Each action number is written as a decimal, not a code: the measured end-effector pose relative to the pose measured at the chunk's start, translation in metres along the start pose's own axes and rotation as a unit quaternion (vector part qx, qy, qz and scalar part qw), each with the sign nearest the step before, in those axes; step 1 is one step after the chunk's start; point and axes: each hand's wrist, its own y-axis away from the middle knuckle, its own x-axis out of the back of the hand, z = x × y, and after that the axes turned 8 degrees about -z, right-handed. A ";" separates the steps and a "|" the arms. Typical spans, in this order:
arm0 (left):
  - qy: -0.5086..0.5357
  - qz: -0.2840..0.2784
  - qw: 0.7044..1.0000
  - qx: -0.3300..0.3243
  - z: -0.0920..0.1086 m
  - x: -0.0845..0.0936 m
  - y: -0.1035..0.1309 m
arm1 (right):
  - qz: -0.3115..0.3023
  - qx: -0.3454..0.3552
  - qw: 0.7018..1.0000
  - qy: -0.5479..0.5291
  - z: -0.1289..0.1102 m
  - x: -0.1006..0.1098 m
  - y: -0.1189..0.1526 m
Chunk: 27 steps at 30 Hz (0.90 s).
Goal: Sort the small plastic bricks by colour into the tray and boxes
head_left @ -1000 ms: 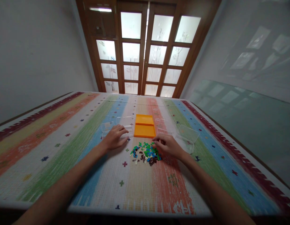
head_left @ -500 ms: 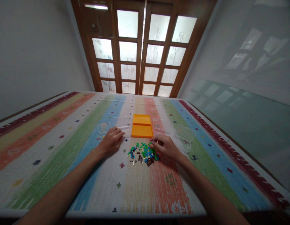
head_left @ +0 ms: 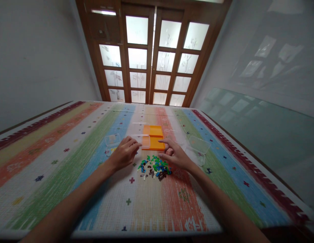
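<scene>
My left hand (head_left: 125, 152) is closed on the edge of a clear plastic box (head_left: 146, 141), its lid raised behind. The box overlaps the left part of an open orange case (head_left: 157, 143) in my sight. My right hand (head_left: 176, 154) is at the case's right front corner, thumb and forefinger apart, with nothing visible between them. Just in front of both hands lies a loose pile of small building bricks (head_left: 157, 166) in green, blue, dark brown and cream.
Another clear box (head_left: 111, 139) with some yellow pieces stands left of my left hand. To the right are clear open boxes (head_left: 200, 145). A striped cloth (head_left: 146, 202) covers the table, and wooden doors with glass panes (head_left: 139, 57) stand beyond it.
My left hand has moved right, bringing the clear box across the left part of the orange case. The right hand's fingers have spread and point toward the case.
</scene>
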 end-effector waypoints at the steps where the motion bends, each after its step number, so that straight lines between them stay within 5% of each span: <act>1: 0.004 -0.003 1.000 -0.008 0.004 0.000 -0.004 | -0.011 -0.001 1.000 -0.012 -0.001 -0.001 -0.003; 9: 0.048 -0.013 0.998 -0.044 0.021 -0.003 -0.026 | 0.005 -0.029 0.993 -0.111 0.007 -0.006 -0.017; 15: 0.093 0.043 0.994 -0.041 0.022 -0.015 -0.022 | -0.001 -0.038 0.984 -0.177 0.013 -0.006 -0.012; 21: 0.129 0.126 0.979 0.090 0.020 -0.019 -0.010 | 0.008 -0.038 0.982 -0.184 0.011 -0.004 -0.010; 27: 0.302 0.093 0.936 0.154 0.011 -0.021 -0.005 | 0.000 -0.019 0.980 -0.200 0.011 -0.001 -0.005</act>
